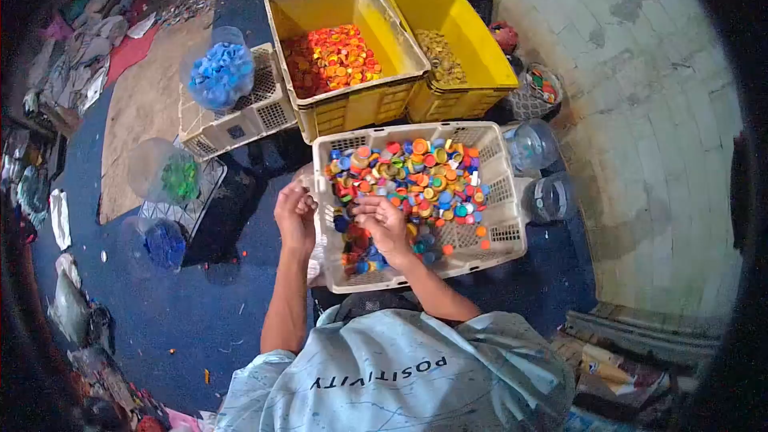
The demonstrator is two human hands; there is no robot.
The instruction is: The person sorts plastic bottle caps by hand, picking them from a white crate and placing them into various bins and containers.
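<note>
A shallow cream plastic crate (pixel 522 192) stands in front of me, filled with loose bottle caps (pixel 432 184) of many colours. My left hand (pixel 296 214) is at the crate's left rim with its fingers curled in; what they hold, if anything, is hidden. Over the caps in the left half of the crate is my right hand (pixel 384 228), fingers apart and pointing left, with nothing visible in them. Dark blue caps (pixel 342 223) lie just beside its fingertips.
Behind the crate stand a yellow bin (pixel 352 112) of orange and red caps and another yellow bin (pixel 480 32) of pale caps. Clear containers hold light blue caps (pixel 220 76), green caps (pixel 181 178) and dark blue caps (pixel 164 244) at left. Clear jugs (pixel 550 198) sit right.
</note>
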